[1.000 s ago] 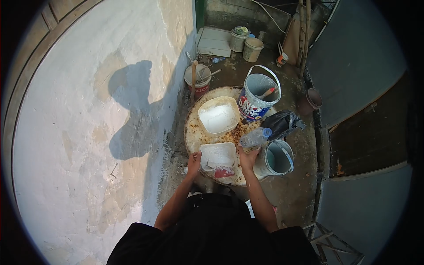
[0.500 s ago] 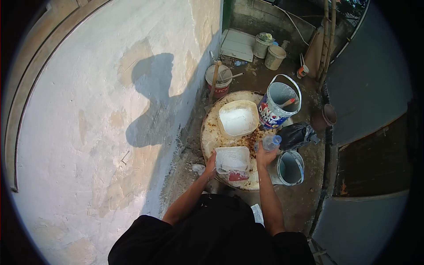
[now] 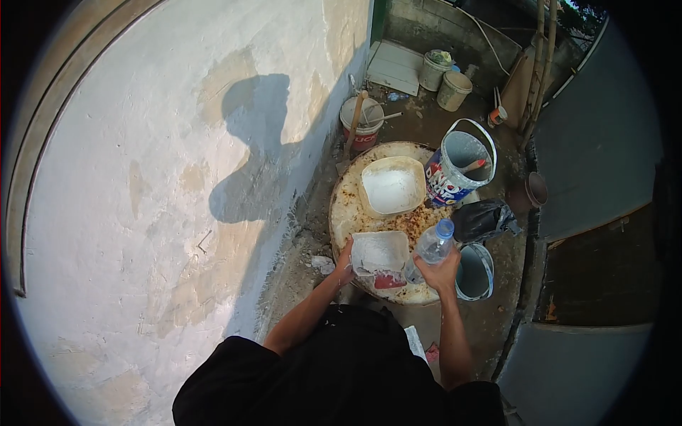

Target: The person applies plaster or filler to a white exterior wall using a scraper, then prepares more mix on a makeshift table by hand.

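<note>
My left hand [image 3: 344, 263] grips the left side of a rectangular plastic tub [image 3: 380, 238] with white paste or powder in it. In my right hand [image 3: 442, 272] is a clear plastic bottle [image 3: 435, 245] with a blue cap, tilted beside the tub's right side. My fingers wrap round its lower part. A red flat thing [image 3: 389, 281] lies at the tub's near edge. Beyond it, a second tub [image 3: 364, 199] with white material stands on the rusty round drum top [image 3: 344, 206].
A paint bucket [image 3: 442, 183] holding a red-tipped tool stands at the drum's right rim. Nearby are a black plastic bag [image 3: 483, 221] and another bucket [image 3: 474, 273]. A red-and-white bucket [image 3: 361, 136] with tools stands behind, beside the patched wall [image 3: 163, 213].
My right hand has brought the bottle nearer and tipped it, so more of it shows beside the tub. The view has shifted slightly. My left hand keeps its hold on the tub.
</note>
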`<state>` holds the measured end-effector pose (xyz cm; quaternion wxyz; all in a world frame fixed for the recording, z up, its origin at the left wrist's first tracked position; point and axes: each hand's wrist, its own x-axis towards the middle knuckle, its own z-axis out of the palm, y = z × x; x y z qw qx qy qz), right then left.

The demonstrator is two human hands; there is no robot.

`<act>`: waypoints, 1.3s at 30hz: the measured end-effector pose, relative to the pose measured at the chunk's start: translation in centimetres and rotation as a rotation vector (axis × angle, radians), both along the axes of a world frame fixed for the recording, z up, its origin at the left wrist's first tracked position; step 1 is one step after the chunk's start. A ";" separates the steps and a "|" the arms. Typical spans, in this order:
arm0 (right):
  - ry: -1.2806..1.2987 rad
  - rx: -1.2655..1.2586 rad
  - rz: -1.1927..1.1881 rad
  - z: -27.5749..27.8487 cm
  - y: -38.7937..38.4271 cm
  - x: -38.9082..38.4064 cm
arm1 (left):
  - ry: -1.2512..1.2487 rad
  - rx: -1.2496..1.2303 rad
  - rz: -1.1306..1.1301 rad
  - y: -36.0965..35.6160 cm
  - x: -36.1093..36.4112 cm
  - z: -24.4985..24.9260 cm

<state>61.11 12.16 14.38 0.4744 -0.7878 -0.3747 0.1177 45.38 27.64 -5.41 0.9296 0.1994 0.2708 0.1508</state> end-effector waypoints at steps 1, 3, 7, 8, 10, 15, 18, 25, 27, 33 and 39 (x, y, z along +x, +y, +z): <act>-0.010 -0.044 0.063 0.6 -0.3 -0.3 | -0.009 -0.007 -0.011 0.2 0.0 0.1; -0.015 -0.108 0.111 0.5 -1.4 -0.9 | -0.061 -0.032 -0.008 0.2 -0.1 -0.3; 0.032 -0.180 0.142 0.4 -3.3 -1.5 | -0.199 -0.118 0.010 0.3 -0.5 0.4; 0.044 -0.192 0.139 0.8 -3.5 -1.6 | -0.205 -0.129 0.020 0.4 -0.6 0.9; 0.033 -0.205 0.162 1.4 -3.9 -1.6 | -0.212 -0.153 0.041 0.2 -1.2 1.9; 0.031 -0.227 0.207 1.4 -4.1 -1.3 | -0.248 -0.147 0.052 0.0 -1.6 3.4; 0.005 -0.306 0.248 2.1 -3.9 -1.3 | -0.236 -0.145 0.049 -0.5 -2.0 4.0; -0.030 -0.604 0.308 2.0 -3.6 -1.4 | -0.193 -0.105 0.108 -1.1 -2.5 4.4; -0.045 -0.653 0.324 1.9 -3.6 -1.5 | -0.181 -0.057 0.142 -1.3 -2.4 4.1; -0.065 -0.769 0.348 1.4 -3.3 -1.8 | -0.196 -0.013 0.168 -1.6 -2.1 4.1; -0.073 -0.830 0.337 1.2 -3.1 -2.2 | -0.198 0.023 0.182 -1.9 -1.8 4.5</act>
